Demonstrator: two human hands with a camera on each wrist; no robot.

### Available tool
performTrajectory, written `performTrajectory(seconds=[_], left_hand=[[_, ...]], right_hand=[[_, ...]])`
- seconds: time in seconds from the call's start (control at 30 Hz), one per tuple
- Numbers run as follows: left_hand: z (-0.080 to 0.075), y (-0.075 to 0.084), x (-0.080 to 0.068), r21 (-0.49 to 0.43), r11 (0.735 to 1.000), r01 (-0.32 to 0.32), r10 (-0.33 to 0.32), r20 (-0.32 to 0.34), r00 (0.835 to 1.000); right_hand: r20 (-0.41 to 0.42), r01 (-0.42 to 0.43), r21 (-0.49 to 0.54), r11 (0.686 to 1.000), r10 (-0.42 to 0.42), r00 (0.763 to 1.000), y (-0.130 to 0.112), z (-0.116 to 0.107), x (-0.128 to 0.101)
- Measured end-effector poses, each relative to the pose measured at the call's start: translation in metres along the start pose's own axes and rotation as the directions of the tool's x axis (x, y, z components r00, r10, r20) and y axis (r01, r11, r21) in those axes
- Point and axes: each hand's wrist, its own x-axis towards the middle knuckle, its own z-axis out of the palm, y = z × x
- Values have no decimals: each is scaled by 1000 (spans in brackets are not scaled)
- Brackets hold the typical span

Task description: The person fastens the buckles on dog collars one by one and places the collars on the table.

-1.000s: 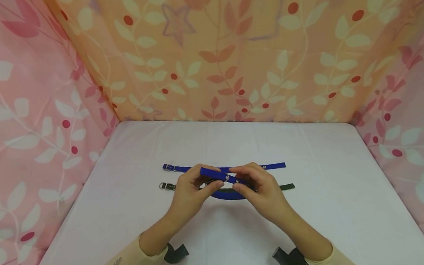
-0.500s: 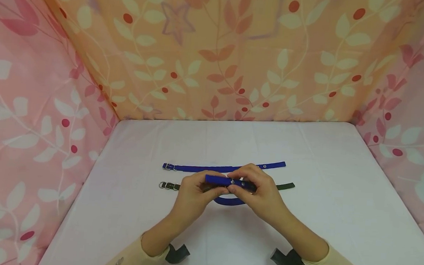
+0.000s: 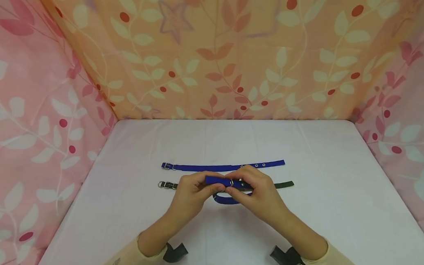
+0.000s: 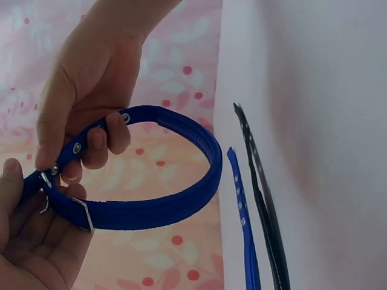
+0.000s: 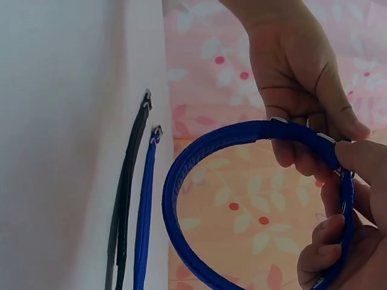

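Leaf-printed cloth walls [image 3: 217, 55], orange at the top of the head view and pink down both sides, close in a white bench [image 3: 339, 207] that fills the lower half of the frame.

In the middle of that frame the left hand [image 3: 189, 196] and the right hand [image 3: 263, 197] meet just above the bench. Between them they hold a blue collar [image 3: 227, 183] bent into a loop. Both grips are clenched on it: the left hand's thumb and fingers pinch the buckle end, and the right hand's fingers pinch the holed strap end right beside it. In the left wrist view the loop [image 4: 181, 193] curves out to the right of the hands, clear of the bench.

Just above the hands a second blue collar [image 3: 202, 167] lies flat and straight on the bench. A dark collar [image 3: 284, 184] lies parallel just below it, partly hidden behind the hands, its metal ring [image 3: 161, 184] showing at left of centre.
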Motion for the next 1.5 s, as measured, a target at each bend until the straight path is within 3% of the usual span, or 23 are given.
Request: performTrajectory(seconds=[0.17,0.3,0.43,0.73,0.87,1.0,1.13,1.27,1.5], left_hand=[[-3,3,1,4,1000,21,-21,18,1000],[-10,7,2,-11,996,85,-84,27,996],[-18,9,3,-42,989,142,-142,8,990],[-25,8,7,-151,982,115,-126,-67,990],[-20,4,7,-184,970,159,-168,-35,985],[-11,0,5,-95,971,221,-217,50,975],[-2,-2,4,5,985,171,-171,73,983],[3,-3,4,19,994,105,-106,54,993],[5,-1,2,48,996,76,-78,52,996]], right_hand=[[-1,36,-29,999,-36,999,-1,-1,1],[1,20,3,1000,-20,1000,0,-4,1],[17,-39,24,999,38,999,1,-8,1],[57,-169,137,976,163,985,-1,-13,3],[65,-218,212,953,209,976,2,-12,3],[74,-250,293,923,239,968,3,-11,2],[91,-258,347,902,241,966,3,-7,0],[77,-223,319,921,209,975,2,-2,-1],[7,-116,110,987,115,993,-4,1,-2]])
